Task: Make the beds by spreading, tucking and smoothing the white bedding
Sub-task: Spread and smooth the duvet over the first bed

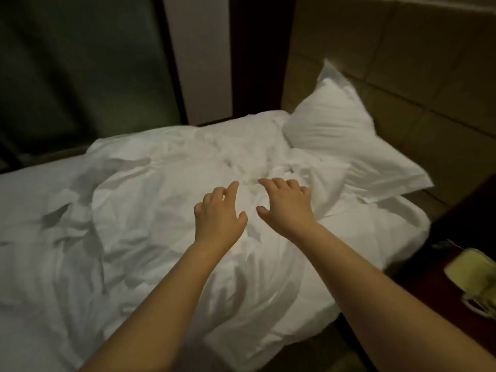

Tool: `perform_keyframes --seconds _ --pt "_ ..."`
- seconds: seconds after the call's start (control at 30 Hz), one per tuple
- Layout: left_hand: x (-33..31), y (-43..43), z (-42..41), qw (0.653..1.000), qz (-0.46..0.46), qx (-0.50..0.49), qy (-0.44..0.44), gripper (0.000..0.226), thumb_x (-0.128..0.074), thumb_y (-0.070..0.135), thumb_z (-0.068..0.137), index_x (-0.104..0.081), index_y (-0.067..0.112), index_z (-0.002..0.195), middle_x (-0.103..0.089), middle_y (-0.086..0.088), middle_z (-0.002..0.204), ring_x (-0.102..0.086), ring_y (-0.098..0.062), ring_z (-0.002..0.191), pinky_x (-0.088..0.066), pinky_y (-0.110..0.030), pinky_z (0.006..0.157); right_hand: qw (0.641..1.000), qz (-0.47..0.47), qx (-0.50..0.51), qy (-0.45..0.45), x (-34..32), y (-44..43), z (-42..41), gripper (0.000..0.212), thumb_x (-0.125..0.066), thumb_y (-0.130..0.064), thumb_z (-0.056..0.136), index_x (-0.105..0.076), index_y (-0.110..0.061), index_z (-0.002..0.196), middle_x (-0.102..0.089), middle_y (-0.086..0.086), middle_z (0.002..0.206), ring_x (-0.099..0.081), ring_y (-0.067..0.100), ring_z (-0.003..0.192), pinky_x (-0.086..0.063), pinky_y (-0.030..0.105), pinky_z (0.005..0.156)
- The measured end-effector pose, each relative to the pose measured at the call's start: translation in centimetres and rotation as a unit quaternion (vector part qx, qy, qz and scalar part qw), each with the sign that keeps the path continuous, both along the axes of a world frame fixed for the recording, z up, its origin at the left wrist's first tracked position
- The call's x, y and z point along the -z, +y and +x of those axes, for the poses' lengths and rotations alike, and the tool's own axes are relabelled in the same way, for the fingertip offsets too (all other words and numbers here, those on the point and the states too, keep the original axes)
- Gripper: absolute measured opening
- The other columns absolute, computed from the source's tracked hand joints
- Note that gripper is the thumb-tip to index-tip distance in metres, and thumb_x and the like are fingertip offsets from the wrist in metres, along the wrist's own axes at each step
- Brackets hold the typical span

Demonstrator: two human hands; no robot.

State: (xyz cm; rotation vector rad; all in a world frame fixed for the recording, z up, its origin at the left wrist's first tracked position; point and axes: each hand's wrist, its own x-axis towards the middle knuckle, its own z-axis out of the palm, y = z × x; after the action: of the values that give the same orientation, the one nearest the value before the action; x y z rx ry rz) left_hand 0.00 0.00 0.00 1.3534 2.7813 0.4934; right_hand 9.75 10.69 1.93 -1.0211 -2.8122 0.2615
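**Both hands spread over rumpled white bedding near the pillow**

A bed (32,189) covered in white bedding is seen from above, with both bare forearms stretched forward over it. The left hand (218,213) is held palm down above the crumpled duvet (166,210), its fingers (232,189) parted and slightly curled, nothing being gripped. The right hand (285,205) is held just beside it, also palm down, with its fingers (268,183) spread apart and bent at the knuckles; no cloth is pinched between them. Whether the fingertips are pressed into the fabric or held just above it cannot be told. The two hands are set close together, a narrow strip of white fabric being visible between the thumbs.

The duvet is bunched and heavily creased across the middle of the bed, with deep folds to the left of the hands and a knot of wrinkles just beyond the fingertips. A flatter stretch of sheet is seen at the far left edge. A white pillow (341,135) is propped at a tilt against the tan panelled headboard (416,76), at the upper right, its lower corner overlapping the duvet's edge.

To the right of the bed, on a dark bedside table (440,291), a pale yellowish object (475,277) is partly visible; what it is cannot be made out. Dark curtains (80,63) are hung behind the bed.
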Motion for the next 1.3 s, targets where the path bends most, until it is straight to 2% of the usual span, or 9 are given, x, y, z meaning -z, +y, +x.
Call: perform_keyframes --seconds 0.17,0.37,0.43,0.57,0.83,0.97,1.07,1.2,1.3 --pt "3.4 -1.4 -1.7 0.994 -0.062 -0.085 -0.035 0.068 -0.049 0.043 0.092 -0.015 0.027 0.149 -0.035 -0.004 0.145 -0.037 -0.023 0.129 -0.032 -0.038 0.103 0.981 -0.033 -0.166 -0.097 4.9 -0.5 -3.9 0.064 -0.055 -0.049 0.088 -0.034 -0.028 0.144 -0.039 -0.002 0.147 -0.031 0.024 0.135 -0.020 0.047 0.110" --pt "7.2 -7.1 -4.7 0.961 -0.064 -0.251 -0.094 0.069 -0.055 0.038 0.087 -0.023 0.024 0.147 -0.031 -0.007 0.146 -0.035 -0.029 0.129 -0.033 -0.042 0.103 0.898 -0.096 -0.312 -0.295 12.1 -4.5 -5.0 0.103 -0.065 -0.075 0.066 -0.022 -0.030 0.148 -0.033 0.001 0.151 -0.024 0.029 0.141 -0.007 0.059 0.114" --pt "8.0 -8.9 -5.0 0.957 -0.084 -0.261 -0.099 0.070 -0.055 0.039 0.088 -0.022 0.024 0.147 -0.030 -0.007 0.147 -0.035 -0.029 0.129 -0.033 -0.042 0.102 0.875 -0.056 -0.347 -0.332 13.6 -5.6 -5.0 0.091 -0.070 -0.065 0.069 -0.033 -0.026 0.142 -0.047 0.004 0.140 -0.038 0.029 0.133 -0.013 0.054 0.113" --pt "8.8 -10.7 -6.1 0.957 -0.087 -0.251 -0.115 0.073 -0.052 0.051 0.089 -0.018 0.026 0.148 -0.025 -0.005 0.150 -0.032 -0.028 0.132 -0.032 -0.044 0.104 0.920 -0.018 -0.329 -0.212 13.6 -5.3 -6.5 0.011 -0.049 -0.018 0.090 -0.058 -0.022 0.095 -0.068 0.004 0.100 -0.061 0.027 0.097 -0.022 0.035 0.079" --pt "6.1 -7.5 -11.0 0.990 -0.091 -0.076 -0.080 0.099 -0.035 0.083 0.066 -0.022 0.031 0.149 -0.036 0.002 0.149 -0.036 -0.020 0.134 -0.029 -0.034 0.106 0.980 0.027 -0.191 -0.055 6.5 1.6 -14.6 0.019 -0.047 -0.031 0.093 -0.056 -0.021 0.106 -0.065 0.005 0.107 -0.062 0.028 0.100 -0.042 0.032 0.084" --pt "4.8 -5.4 -14.5 0.985 -0.132 -0.096 -0.052 0.089 -0.046 0.075 0.074 -0.026 0.026 0.145 -0.049 -0.006 0.135 -0.048 -0.027 0.121 -0.034 -0.036 0.097 0.985 0.004 -0.170 0.006 2.5 5.6 -16.0 0.025 -0.055 -0.039 0.089 -0.061 -0.018 0.102 -0.060 0.006 0.099 -0.060 0.031 0.095 -0.045 0.033 0.074" --pt "4.4 -4.0 -15.2 0.969 -0.219 -0.090 -0.067 0.061 -0.051 0.063 0.083 -0.038 0.027 0.131 -0.056 -0.007 0.124 -0.055 -0.028 0.111 -0.038 -0.036 0.088 0.978 -0.052 -0.189 -0.073 1.8 8.2 -15.0 0.035 -0.057 -0.052 0.087 -0.063 -0.017 0.093 -0.058 0.005 0.094 -0.056 0.028 0.101 -0.039 0.032 0.074" --pt "5.3 -1.7 -12.6 0.970 -0.182 -0.014 -0.159 0.070 -0.063 0.054 0.081 -0.034 0.030 0.140 -0.050 -0.006 0.132 -0.051 -0.028 0.117 -0.044 -0.037 0.093 0.935 -0.075 -0.178 -0.297 4.0 10.4 -10.8 0.082 -0.053 -0.078 0.072 -0.040 -0.035 0.140 -0.048 -0.003 0.141 -0.038 0.025 0.134 -0.022 0.046 0.109" --pt "5.9 1.9 -9.1 0.968 -0.180 0.020 -0.173 0.056 -0.061 0.047 0.085 -0.043 0.029 0.135 -0.053 -0.004 0.132 -0.052 -0.026 0.117 -0.044 -0.033 0.091 0.886 -0.088 -0.211 -0.403 6.7 10.1 -8.1 0.098 -0.067 -0.070 0.068 -0.028 -0.028 0.148 -0.037 0.000 0.150 -0.030 0.024 0.139 -0.009 0.052 0.115"
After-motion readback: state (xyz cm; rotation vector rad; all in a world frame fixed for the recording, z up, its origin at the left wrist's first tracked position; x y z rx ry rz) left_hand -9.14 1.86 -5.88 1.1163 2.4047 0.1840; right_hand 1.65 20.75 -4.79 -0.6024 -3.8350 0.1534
